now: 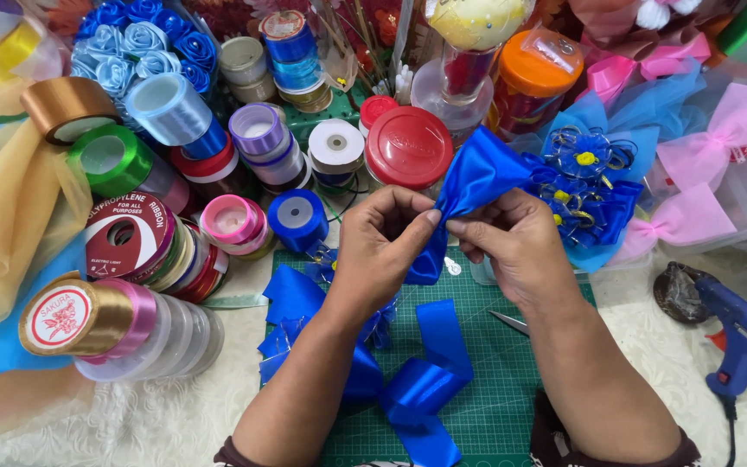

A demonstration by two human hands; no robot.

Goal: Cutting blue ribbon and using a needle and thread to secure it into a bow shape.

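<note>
We pinch a blue satin ribbon piece [469, 186] between both hands, left hand [382, 246] and right hand [512, 242] gripping its folded middle above the green cutting mat [494, 380]. Seemingly mid-fold; next needs a steady pinch at the crease, we judge.

Blue satin ribbon [477, 177]: folded, pinched mid-strip, top end fanned up-right, lower end hanging.

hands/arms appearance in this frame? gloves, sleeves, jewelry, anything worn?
Both hands are bare: the left hand and right hand show no gloves, rings, watch or bracelets. Forearms are uncovered down to the bottom edge of the frame. Only a sliver of dark sleeve, apparently short, shows at the left elbow, and similar dark fabric by the right one. No markings or tattoos visible.
</note>
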